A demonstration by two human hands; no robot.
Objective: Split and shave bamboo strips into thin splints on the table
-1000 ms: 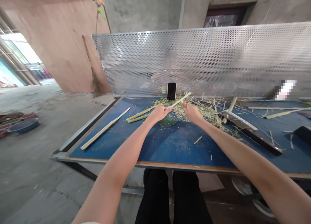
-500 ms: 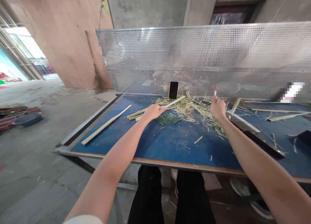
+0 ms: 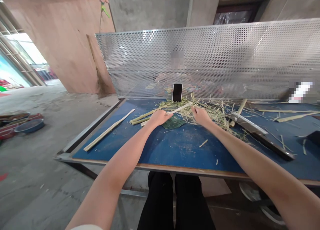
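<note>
Pinching a pale flat strip point(image 3: 180, 108) at mid-frame, over the blue tabletop point(image 3: 172, 151).
My left hand point(image 3: 158, 118) grips its lower-left part; my right hand point(image 3: 201, 116) curls beside the upper-right tip, and I cannot tell what it holds. I judge the strip light, springy and liable to split, best pinched flat near the left hand. Beyond lie shavings point(image 3: 212, 114), then an upright phone point(image 3: 177, 93).

Both arms point(image 3: 123, 163) stretch forward, left grip point(image 3: 158, 118) closed, right grip point(image 3: 201, 116) curled, slightly apart
</note>
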